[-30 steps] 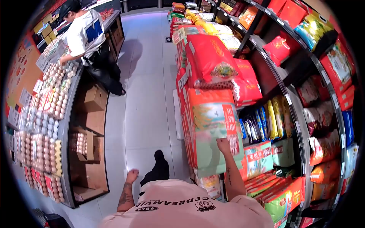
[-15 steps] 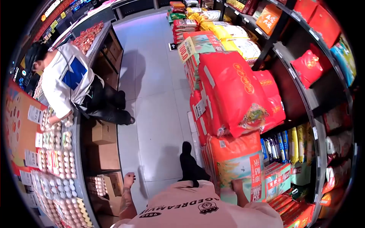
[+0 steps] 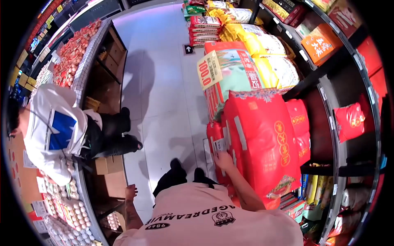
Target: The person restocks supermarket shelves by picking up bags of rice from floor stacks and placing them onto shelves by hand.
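Head view. Red sack (image 3: pixel 262 141): glossy plastic, plump, rounded corners, gold characters in circles; lying on a stack at the person's right. White price tag (image 3: pixel 220 144): flat, rectangular, at the stack's aisle side. Right hand (image 3: pixel 223 160): forearm extended forward, fingers by the tag's lower edge; whether they grip it cannot be told. Left hand (image 3: pixel 131 191): lowered over the aisle, fingers loosely curled, empty. Cardboard carton (image 3: pixel 122 220): open, holding eggs (image 3: pixel 111 221), beneath the grey counter (image 3: pixel 85 196).

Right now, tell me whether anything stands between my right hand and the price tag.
Nothing visible does: your right hand is at the lower edge of the price tag, beside the big red bag.
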Tool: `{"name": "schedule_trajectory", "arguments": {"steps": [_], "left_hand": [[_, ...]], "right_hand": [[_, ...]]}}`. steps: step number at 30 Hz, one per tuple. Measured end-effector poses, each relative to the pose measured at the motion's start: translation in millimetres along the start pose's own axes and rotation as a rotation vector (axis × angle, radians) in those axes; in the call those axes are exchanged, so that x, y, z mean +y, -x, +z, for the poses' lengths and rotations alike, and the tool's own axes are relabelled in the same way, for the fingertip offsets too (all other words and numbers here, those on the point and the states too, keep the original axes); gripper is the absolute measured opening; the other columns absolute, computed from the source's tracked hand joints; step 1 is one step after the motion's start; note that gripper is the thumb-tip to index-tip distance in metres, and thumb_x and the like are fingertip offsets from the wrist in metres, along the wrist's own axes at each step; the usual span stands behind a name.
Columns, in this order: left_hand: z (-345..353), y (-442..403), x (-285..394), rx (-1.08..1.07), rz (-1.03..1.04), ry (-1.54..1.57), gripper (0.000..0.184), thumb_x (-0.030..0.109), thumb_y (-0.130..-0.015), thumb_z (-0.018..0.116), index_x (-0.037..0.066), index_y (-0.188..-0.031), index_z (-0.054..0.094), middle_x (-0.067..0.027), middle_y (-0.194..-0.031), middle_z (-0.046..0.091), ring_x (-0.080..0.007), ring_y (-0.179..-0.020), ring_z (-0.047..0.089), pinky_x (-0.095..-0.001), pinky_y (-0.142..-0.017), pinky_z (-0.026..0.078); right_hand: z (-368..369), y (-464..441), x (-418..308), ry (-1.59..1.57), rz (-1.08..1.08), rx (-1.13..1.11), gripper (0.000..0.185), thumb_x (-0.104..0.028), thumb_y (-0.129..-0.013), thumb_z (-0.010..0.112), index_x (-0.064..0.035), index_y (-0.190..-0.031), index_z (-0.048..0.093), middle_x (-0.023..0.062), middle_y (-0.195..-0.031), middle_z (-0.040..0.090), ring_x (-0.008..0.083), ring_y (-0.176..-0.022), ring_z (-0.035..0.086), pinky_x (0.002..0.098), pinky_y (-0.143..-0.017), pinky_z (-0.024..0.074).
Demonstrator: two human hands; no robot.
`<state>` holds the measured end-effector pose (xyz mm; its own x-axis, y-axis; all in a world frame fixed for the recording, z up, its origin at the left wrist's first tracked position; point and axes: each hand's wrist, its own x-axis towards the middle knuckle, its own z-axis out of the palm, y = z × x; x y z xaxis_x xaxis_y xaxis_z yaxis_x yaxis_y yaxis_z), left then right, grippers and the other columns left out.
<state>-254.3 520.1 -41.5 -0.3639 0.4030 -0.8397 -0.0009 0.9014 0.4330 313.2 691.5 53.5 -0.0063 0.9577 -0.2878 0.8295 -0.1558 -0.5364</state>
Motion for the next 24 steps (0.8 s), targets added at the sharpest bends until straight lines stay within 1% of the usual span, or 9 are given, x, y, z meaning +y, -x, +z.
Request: {"name": "schedule_trajectory", "arguments": {"steps": [2,6,11,12,14,15,16,18,24], "left_hand": [[-10.2,-80.5,17.5,-0.352,-0.121,0.118,0.024,0.039,-0.085,0.056,0.016,-0.092,0.052,-0.0053,-0.081,0.058,-0.0220,-0.065,0.058,-0.0391,-0.052,0.044],[41.9,-117.5,109.6,-0.219,-0.180,-0.152,0.031,0.040,-0.085,0.056,0.012,-0.096,0.053,-0.0056,-0.083,0.060,-0.0205,-0.064,0.058,-0.0364,-0.056,0.046],[78.6,-207.9,266.3,-0.480,-0.011,-0.648,0.038,0.042,-0.086,0.054,0.008,-0.100,0.061,-0.0098,-0.091,0.064,-0.0232,-0.078,0.063,-0.0422,-0.063,0.050],[83.1,-225.4,320.6,-0.470,0.331,-0.909,0.039,0.042,-0.088,0.050,0.007,-0.100,0.061,-0.0126,-0.093,0.063,-0.0266,-0.082,0.062,-0.0440,-0.066,0.049],[81.0,-249.4,408.5,-0.331,0.979,-1.272,0.041,0.040,-0.091,0.041,0.006,-0.102,0.060,-0.0176,-0.101,0.061,-0.0351,-0.094,0.058,-0.0462,-0.078,0.047],[88.3,-273.2,447.2,-0.238,0.690,-0.978,0.041,0.042,-0.090,0.041,0.008,-0.100,0.062,-0.0170,-0.101,0.061,-0.0369,-0.094,0.057,-0.0457,-0.082,0.045],[83.1,-293.0,448.1,-0.178,0.939,-1.172,0.041,0.043,-0.089,0.044,0.008,-0.097,0.063,-0.0174,-0.103,0.060,-0.0368,-0.096,0.056,-0.0446,-0.083,0.045],[86.8,-247.9,566.9,-0.168,0.766,-0.683,0.039,0.037,-0.085,0.053,0.003,-0.103,0.061,-0.0182,-0.096,0.063,-0.0351,-0.092,0.059,-0.0406,-0.081,0.046],[85.0,-316.0,728.3,-0.057,0.676,-0.467,0.039,0.036,-0.085,0.055,0.004,-0.104,0.061,-0.0138,-0.093,0.066,-0.0303,-0.088,0.062,-0.0368,-0.079,0.047]], "right_hand": [[-33.7,-130.9,-77.4,-0.281,-0.223,0.204,0.021,-0.018,-0.080,0.052,0.0002,-0.084,0.060,0.0200,-0.076,0.061,0.0357,-0.075,0.061,0.0417,-0.066,0.0486],[-42.8,-224.5,-105.2,-0.268,-0.286,0.129,0.022,-0.017,-0.081,0.053,0.0004,-0.092,0.061,0.0200,-0.075,0.061,0.0352,-0.075,0.062,0.0398,-0.067,0.0484],[6.1,-255.8,3.2,0.150,0.147,-0.160,0.027,-0.026,-0.076,0.053,-0.0005,-0.084,0.061,0.0230,-0.085,0.062,0.0383,-0.080,0.060,0.0472,-0.072,0.0474],[27.7,-264.1,49.0,0.335,0.105,-0.412,0.022,-0.020,-0.074,0.053,-0.0013,-0.078,0.062,0.0233,-0.082,0.062,0.0382,-0.080,0.060,0.0477,-0.073,0.0477],[62.8,-250.5,105.7,0.481,0.152,-0.231,0.017,-0.020,-0.071,0.058,-0.0059,-0.073,0.068,0.0187,-0.082,0.065,0.0324,-0.079,0.064,0.0432,-0.068,0.0509],[47.7,-243.1,86.2,0.638,0.172,-0.460,0.016,-0.021,-0.069,0.061,-0.0074,-0.073,0.069,0.0172,-0.082,0.066,0.0305,-0.079,0.065,0.0410,-0.067,0.0520],[42.2,-240.4,79.1,0.639,0.139,-0.532,0.017,-0.021,-0.069,0.061,-0.0076,-0.074,0.069,0.0163,-0.082,0.066,0.0300,-0.078,0.065,0.0404,-0.066,0.0524],[37.0,-257.6,65.4,0.642,0.062,-0.663,0.018,-0.021,-0.068,0.063,-0.0080,-0.077,0.070,0.0146,-0.083,0.067,0.0289,-0.076,0.066,0.0392,-0.065,0.0532],[62.7,-434.7,12.0,0.428,0.001,-0.590,0.026,-0.024,-0.074,0.056,-0.0041,-0.086,0.066,0.0200,-0.082,0.064,0.0333,-0.076,0.064,0.0424,-0.070,0.0512]]}}
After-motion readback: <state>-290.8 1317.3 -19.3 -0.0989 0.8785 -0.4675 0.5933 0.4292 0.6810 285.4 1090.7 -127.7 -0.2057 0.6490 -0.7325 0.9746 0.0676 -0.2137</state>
